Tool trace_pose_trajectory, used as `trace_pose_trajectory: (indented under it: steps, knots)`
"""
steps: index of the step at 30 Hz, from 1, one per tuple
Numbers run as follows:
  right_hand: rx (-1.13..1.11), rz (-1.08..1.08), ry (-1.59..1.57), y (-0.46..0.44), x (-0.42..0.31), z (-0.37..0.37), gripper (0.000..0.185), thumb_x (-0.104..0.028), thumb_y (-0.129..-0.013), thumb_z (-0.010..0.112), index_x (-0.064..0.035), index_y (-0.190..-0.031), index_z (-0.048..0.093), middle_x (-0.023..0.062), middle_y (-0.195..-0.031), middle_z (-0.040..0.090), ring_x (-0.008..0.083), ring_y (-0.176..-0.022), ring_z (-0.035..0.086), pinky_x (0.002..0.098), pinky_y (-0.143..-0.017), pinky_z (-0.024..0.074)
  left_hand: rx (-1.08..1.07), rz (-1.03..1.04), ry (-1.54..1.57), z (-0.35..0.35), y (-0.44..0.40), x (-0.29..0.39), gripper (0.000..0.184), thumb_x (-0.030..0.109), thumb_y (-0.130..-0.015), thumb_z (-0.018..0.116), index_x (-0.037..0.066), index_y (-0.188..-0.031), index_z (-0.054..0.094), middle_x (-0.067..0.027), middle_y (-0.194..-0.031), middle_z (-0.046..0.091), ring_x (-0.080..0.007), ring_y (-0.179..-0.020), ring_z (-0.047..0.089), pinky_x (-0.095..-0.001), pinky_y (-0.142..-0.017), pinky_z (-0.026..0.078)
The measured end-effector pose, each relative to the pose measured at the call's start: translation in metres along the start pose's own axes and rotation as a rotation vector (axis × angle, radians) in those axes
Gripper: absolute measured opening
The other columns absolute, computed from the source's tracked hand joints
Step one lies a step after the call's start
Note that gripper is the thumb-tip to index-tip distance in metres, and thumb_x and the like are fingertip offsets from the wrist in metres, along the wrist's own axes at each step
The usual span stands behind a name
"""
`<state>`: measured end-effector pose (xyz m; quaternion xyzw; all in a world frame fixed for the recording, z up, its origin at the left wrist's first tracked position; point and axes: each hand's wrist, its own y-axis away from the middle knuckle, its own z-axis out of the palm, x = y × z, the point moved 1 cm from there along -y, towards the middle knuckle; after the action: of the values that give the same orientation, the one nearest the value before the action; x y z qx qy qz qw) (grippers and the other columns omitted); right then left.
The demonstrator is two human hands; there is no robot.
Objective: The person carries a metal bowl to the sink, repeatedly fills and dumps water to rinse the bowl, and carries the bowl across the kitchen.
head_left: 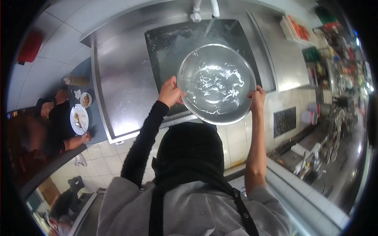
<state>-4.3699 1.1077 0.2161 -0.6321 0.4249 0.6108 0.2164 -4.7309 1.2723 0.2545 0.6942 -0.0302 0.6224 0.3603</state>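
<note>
A large round metal bowl (216, 114) with clear rippling water (218, 84) in it is held between my hands over the near edge of the dark sink basin (165, 51). My left hand (171, 93) grips its left rim, with the fingers curled around the edge. On the opposite side, my right hand (257, 98) pinches the right rim. A white tap (214, 8) stands at the far side of the sink, beyond the bowl. The underside of the bowl is hidden.
Steel counter (122, 70) flanks the sink on the left. On the right counter stands a white container (297, 29) of red-orange food. A person (59, 122) sits at the left beside a plate (80, 118) and a small bowl (86, 100). Kitchen utensils (309, 169) lie at the right.
</note>
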Motion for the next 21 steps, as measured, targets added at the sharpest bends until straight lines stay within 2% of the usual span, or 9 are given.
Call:
trace_pose_trajectory:
  steps: [4, 7, 10, 12, 17, 21]
  knots:
    - [0.238, 0.028, -0.008, 0.106, -0.019, -0.022, 0.016, 0.011, -0.056, 0.050, -0.0033, -0.064, 0.051, 0.0024, -0.060, 0.051, 0.0114, -0.051, 0.043, 0.0266, -0.048, 0.0343, -0.154, 0.054, -0.087, -0.015, 0.051, 0.027, 0.024, -0.006, -0.071, 0.066, -0.003, -0.084, 0.046, -0.0138, -0.078, 0.057, -0.0247, -0.064, 0.067, -0.0359, -0.049, 0.059]
    - [0.289, 0.018, -0.047, 0.178, 0.005, -0.053, 0.016, 0.011, -0.059, 0.049, -0.0002, -0.069, 0.056, 0.0033, -0.062, 0.054, 0.0118, -0.053, 0.046, 0.0265, -0.049, 0.0363, -0.270, 0.073, -0.133, -0.015, 0.090, 0.030, 0.023, -0.007, -0.074, 0.066, -0.004, -0.087, 0.048, -0.0124, -0.076, 0.057, -0.0220, -0.065, 0.067, -0.0336, -0.052, 0.058]
    - [0.399, 0.020, -0.059, 0.274, 0.010, -0.068, 0.020, 0.011, -0.058, 0.049, 0.0017, -0.073, 0.059, 0.0035, -0.064, 0.055, 0.0116, -0.054, 0.047, 0.0262, -0.050, 0.0368, -0.364, 0.075, -0.255, -0.018, 0.131, 0.000, 0.023, -0.007, -0.074, 0.066, -0.004, -0.088, 0.049, -0.0132, -0.078, 0.058, -0.0218, -0.065, 0.066, -0.0339, -0.052, 0.058]
    - [0.504, 0.032, -0.034, 0.334, 0.027, -0.079, 0.021, 0.011, -0.058, 0.049, 0.0022, -0.074, 0.059, 0.0036, -0.064, 0.055, 0.0115, -0.054, 0.048, 0.0261, -0.050, 0.0368, -0.428, 0.021, -0.206, -0.021, 0.160, -0.027, 0.023, -0.007, -0.074, 0.066, -0.003, -0.089, 0.049, -0.0127, -0.079, 0.058, -0.0216, -0.065, 0.067, -0.0329, -0.051, 0.058]
    - [0.676, 0.121, -0.149, 0.497, 0.109, -0.095, 0.017, 0.011, -0.059, 0.049, 0.0006, -0.071, 0.055, 0.0013, -0.063, 0.052, 0.0096, -0.056, 0.045, 0.0246, -0.051, 0.0347, -0.561, -0.038, -0.346, -0.035, 0.237, -0.104, 0.024, -0.008, -0.074, 0.066, -0.003, -0.091, 0.049, -0.0112, -0.079, 0.060, -0.0203, -0.066, 0.067, -0.0324, -0.051, 0.058]
    - [0.817, 0.186, -0.049, 0.626, 0.168, -0.095, 0.016, 0.010, -0.059, 0.049, -0.0006, -0.070, 0.054, -0.0002, -0.066, 0.052, 0.0086, -0.059, 0.044, 0.0235, -0.052, 0.0328, -0.693, -0.139, -0.462, -0.050, 0.292, -0.186, 0.025, -0.008, -0.074, 0.066, -0.001, -0.091, 0.049, -0.0107, -0.078, 0.059, -0.0191, -0.066, 0.066, -0.0330, -0.051, 0.058]
